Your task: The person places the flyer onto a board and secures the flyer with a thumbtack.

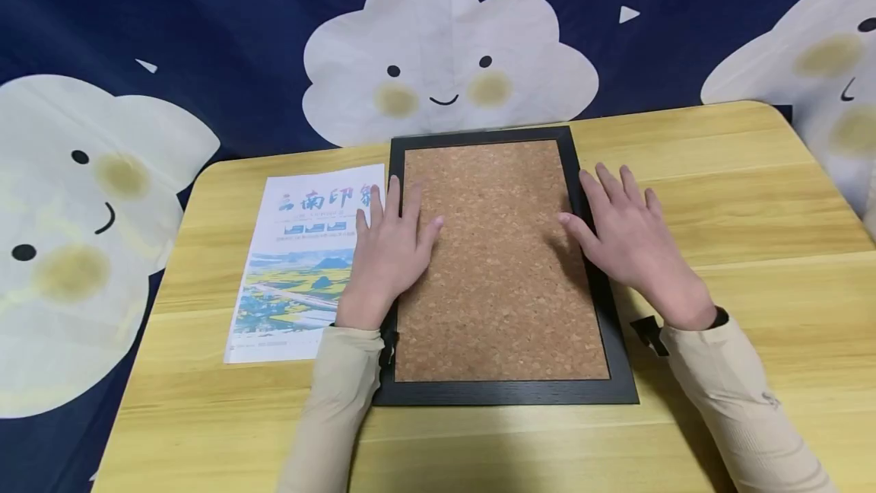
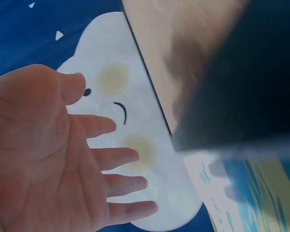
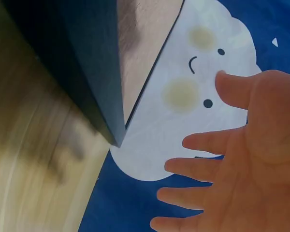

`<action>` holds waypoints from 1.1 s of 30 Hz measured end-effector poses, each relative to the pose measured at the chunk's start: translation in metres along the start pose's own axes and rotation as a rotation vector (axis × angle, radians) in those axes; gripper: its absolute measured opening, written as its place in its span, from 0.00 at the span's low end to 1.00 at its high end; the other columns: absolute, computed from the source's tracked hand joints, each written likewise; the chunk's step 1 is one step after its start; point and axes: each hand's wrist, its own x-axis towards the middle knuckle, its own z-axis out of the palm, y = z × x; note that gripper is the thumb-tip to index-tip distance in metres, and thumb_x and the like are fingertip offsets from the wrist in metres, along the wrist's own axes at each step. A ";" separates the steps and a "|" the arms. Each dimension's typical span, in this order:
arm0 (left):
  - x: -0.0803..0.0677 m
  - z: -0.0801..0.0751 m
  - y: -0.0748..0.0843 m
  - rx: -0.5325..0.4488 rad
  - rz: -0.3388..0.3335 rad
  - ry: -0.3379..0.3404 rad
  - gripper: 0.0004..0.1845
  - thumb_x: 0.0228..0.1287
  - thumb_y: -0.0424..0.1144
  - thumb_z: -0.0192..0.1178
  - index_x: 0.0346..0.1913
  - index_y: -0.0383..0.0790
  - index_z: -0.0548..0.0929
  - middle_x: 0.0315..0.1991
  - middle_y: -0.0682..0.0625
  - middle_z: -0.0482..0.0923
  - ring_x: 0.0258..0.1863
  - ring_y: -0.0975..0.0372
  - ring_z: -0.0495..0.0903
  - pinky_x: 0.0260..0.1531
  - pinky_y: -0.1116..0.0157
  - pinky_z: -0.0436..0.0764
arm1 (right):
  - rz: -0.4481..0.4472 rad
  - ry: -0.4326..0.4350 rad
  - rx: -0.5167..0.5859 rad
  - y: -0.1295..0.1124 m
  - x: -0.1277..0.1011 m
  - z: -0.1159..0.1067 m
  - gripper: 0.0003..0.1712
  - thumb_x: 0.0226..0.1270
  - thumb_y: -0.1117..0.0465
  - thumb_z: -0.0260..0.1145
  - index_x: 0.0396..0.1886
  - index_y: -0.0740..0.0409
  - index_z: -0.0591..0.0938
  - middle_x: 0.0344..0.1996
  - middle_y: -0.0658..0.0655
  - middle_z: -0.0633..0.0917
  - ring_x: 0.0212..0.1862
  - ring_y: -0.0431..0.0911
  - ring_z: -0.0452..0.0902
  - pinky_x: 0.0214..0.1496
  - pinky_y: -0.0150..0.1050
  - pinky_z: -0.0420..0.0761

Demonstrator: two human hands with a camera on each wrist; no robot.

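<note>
A corkboard (image 1: 496, 265) in a black frame (image 1: 506, 392) lies on the table, its long sides running away from me. My left hand (image 1: 390, 249) is over the frame's left border, fingers straight and spread. Part of a printed sheet (image 1: 301, 265) with a landscape picture and large characters is hidden by that hand. Near the right border is my right hand (image 1: 633, 238), its fingers also straight and its thumb over the cork. In the wrist views the left palm (image 2: 34, 154) and right palm (image 3: 266, 159) hold nothing and appear raised off the board.
The wooden table (image 1: 766, 310) has rounded far corners. Behind it hangs a dark blue cloth (image 1: 650, 59) with smiling white clouds (image 1: 448, 44) and small white triangles. The sheet lies against the frame's left side.
</note>
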 end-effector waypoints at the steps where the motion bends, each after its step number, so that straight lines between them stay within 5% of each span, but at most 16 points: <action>1: -0.001 0.000 -0.004 0.007 -0.003 -0.005 0.37 0.83 0.59 0.40 0.84 0.46 0.52 0.84 0.36 0.41 0.81 0.37 0.37 0.74 0.34 0.46 | 0.001 -0.005 -0.007 0.001 0.000 0.000 0.43 0.83 0.42 0.52 0.80 0.70 0.57 0.77 0.77 0.56 0.78 0.76 0.42 0.70 0.78 0.47; 7: -0.015 -0.007 -0.041 0.046 -0.059 -0.071 0.32 0.85 0.48 0.42 0.83 0.39 0.54 0.82 0.32 0.46 0.80 0.34 0.43 0.72 0.35 0.53 | 0.006 0.023 -0.026 0.016 -0.006 0.000 0.38 0.80 0.50 0.61 0.74 0.76 0.64 0.66 0.82 0.68 0.67 0.78 0.61 0.64 0.74 0.62; 12: -0.028 -0.021 -0.082 0.065 -0.147 -0.083 0.31 0.80 0.34 0.48 0.81 0.34 0.58 0.80 0.28 0.49 0.78 0.31 0.47 0.69 0.31 0.56 | -0.016 0.055 -0.027 0.034 -0.011 -0.002 0.27 0.78 0.55 0.64 0.59 0.78 0.73 0.44 0.79 0.75 0.45 0.74 0.72 0.44 0.67 0.73; 20: -0.042 -0.043 -0.141 0.021 -0.334 -0.079 0.39 0.76 0.38 0.58 0.80 0.27 0.53 0.76 0.20 0.46 0.71 0.25 0.51 0.59 0.25 0.61 | 0.046 -0.118 -0.040 0.070 -0.019 -0.017 0.22 0.77 0.63 0.61 0.57 0.81 0.75 0.46 0.80 0.83 0.48 0.74 0.80 0.50 0.68 0.76; 24: -0.045 -0.044 -0.150 -0.016 -0.409 -0.151 0.44 0.75 0.41 0.59 0.81 0.28 0.46 0.74 0.18 0.44 0.66 0.23 0.54 0.56 0.27 0.65 | 0.074 -0.226 -0.044 0.086 -0.024 -0.019 0.18 0.76 0.62 0.62 0.49 0.78 0.79 0.39 0.75 0.85 0.40 0.69 0.82 0.43 0.62 0.80; 28: -0.046 -0.044 -0.150 -0.043 -0.468 -0.223 0.47 0.77 0.44 0.57 0.82 0.29 0.38 0.70 0.14 0.46 0.60 0.25 0.60 0.52 0.31 0.70 | 0.078 -0.275 -0.044 0.094 -0.028 -0.015 0.13 0.73 0.62 0.65 0.31 0.66 0.77 0.25 0.57 0.79 0.29 0.53 0.74 0.33 0.48 0.74; 33: -0.044 -0.044 -0.148 -0.043 -0.490 -0.198 0.50 0.76 0.42 0.59 0.81 0.28 0.34 0.63 0.11 0.50 0.53 0.29 0.60 0.45 0.36 0.72 | 0.028 -0.249 -0.051 0.097 -0.031 -0.009 0.13 0.64 0.69 0.67 0.24 0.60 0.73 0.22 0.52 0.75 0.28 0.51 0.70 0.33 0.45 0.70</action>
